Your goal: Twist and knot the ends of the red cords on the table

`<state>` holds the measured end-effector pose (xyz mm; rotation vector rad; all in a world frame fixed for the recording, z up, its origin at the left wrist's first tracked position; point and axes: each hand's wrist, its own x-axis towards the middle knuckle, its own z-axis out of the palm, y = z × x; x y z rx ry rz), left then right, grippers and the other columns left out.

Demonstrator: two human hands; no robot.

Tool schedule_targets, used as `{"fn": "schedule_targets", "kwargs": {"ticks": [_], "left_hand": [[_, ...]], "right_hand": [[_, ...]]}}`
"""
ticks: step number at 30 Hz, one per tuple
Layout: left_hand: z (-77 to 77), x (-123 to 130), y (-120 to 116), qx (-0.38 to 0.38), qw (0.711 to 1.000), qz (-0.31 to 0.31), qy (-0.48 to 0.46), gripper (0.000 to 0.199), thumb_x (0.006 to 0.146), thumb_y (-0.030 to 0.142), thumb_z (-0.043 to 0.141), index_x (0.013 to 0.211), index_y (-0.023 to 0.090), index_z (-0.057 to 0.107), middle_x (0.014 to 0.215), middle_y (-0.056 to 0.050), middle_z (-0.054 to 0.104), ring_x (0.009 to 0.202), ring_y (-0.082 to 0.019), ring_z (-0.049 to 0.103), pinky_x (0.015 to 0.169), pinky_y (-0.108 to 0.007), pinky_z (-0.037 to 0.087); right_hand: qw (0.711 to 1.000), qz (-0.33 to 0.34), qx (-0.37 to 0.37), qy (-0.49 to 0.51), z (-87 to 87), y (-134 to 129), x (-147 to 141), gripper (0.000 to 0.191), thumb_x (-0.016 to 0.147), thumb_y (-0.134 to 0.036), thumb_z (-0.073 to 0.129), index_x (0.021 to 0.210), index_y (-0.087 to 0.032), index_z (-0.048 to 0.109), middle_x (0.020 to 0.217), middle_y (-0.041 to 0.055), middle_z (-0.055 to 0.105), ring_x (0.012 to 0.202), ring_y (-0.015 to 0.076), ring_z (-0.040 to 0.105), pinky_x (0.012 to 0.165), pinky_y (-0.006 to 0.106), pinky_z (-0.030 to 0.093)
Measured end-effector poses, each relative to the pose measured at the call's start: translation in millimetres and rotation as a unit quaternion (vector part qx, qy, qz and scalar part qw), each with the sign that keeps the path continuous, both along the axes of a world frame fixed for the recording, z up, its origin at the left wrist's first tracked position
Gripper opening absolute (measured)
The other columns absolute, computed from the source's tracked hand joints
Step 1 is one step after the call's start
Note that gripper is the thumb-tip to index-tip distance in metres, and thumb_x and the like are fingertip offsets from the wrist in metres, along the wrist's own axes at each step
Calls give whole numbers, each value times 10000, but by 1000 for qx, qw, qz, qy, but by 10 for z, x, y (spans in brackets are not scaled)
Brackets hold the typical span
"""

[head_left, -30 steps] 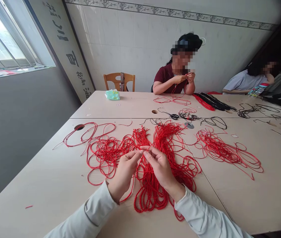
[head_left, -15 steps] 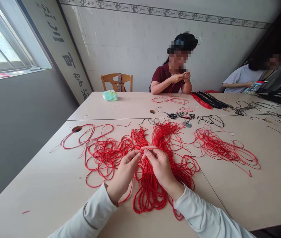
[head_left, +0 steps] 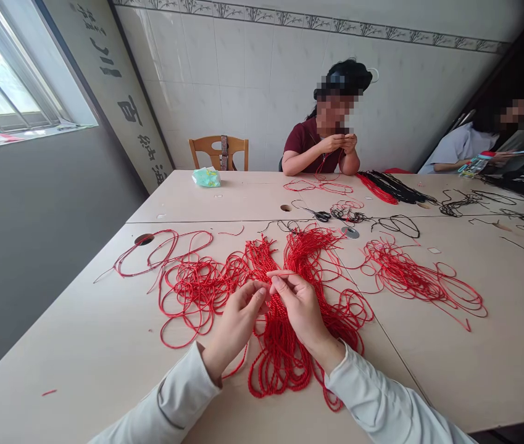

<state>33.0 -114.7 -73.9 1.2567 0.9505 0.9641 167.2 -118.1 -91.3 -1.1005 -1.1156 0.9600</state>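
Fingertips nearly touching, my two hands meet over a bundle of twisted red cords (head_left: 280, 364) near the middle of the table. My left hand (head_left: 243, 311) is pinched on a thin red cord, mostly hidden by the fingers. My right hand (head_left: 299, 302) also pinches red cord, and a short length shows along its index finger. Left of the hands lies a loose tangle of red cord (head_left: 197, 283). A second red pile (head_left: 414, 274) spreads out on the right.
Black scissors (head_left: 321, 216) lie beyond the bundle, beside black and red cord coils. A green packet (head_left: 206, 177) sits at the far edge near a wooden chair (head_left: 238, 148). Across the table (head_left: 104, 345), a person (head_left: 308, 145) handles red cord; another person sits far right.
My left thumb and fingers have shifted slightly on the cord. The person at the far right has leaned and holds a hand farther out. The view has moved very slightly.
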Motion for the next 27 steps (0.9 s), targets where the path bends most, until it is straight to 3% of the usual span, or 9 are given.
{"fn": "schedule_targets", "kwargs": {"ticks": [4,9,13,16,19,27], "left_hand": [[-18,-6,-8,5,1000,19,9,305,839,418,619,989,155,653,784,-34,612,697,-156,536,645,-260,445],[-31,-25,20,-42,998,45,-24,295,827,452,642,839,158,622,660,40,490,532,-80,354,491,-208,299],[21,-31,24,-62,997,43,-24,302,801,458,678,807,160,631,613,66,445,489,-60,264,470,-213,235],[59,-42,19,-74,997,27,-25,314,780,463,700,783,157,633,598,70,422,481,-56,234,464,-218,212],[57,-65,34,-83,996,14,-29,333,760,480,713,783,158,629,589,72,395,484,-61,225,457,-218,191],[15,-92,84,-102,994,12,-25,381,720,507,737,792,150,626,586,69,397,483,-61,225,456,-214,172]], "right_hand": [[999,29,3,-34,49,-35,-24,206,892,-352,570,932,-209,713,815,36,698,716,175,635,708,310,521],[996,48,4,-71,77,-71,-51,226,899,-320,555,995,-222,733,785,28,695,711,172,615,698,301,498],[998,46,6,-32,60,-45,-41,224,880,-357,585,966,-222,742,878,45,714,821,188,630,809,326,486],[999,12,-15,31,44,24,28,212,844,-390,627,852,-212,741,798,25,689,701,152,583,668,275,466],[996,-13,-39,83,52,102,131,222,803,-405,663,789,-193,724,694,-2,624,538,101,443,510,238,359],[993,-34,-31,109,95,187,284,237,750,-404,702,820,-180,736,691,-7,585,548,88,418,499,225,329]]}}
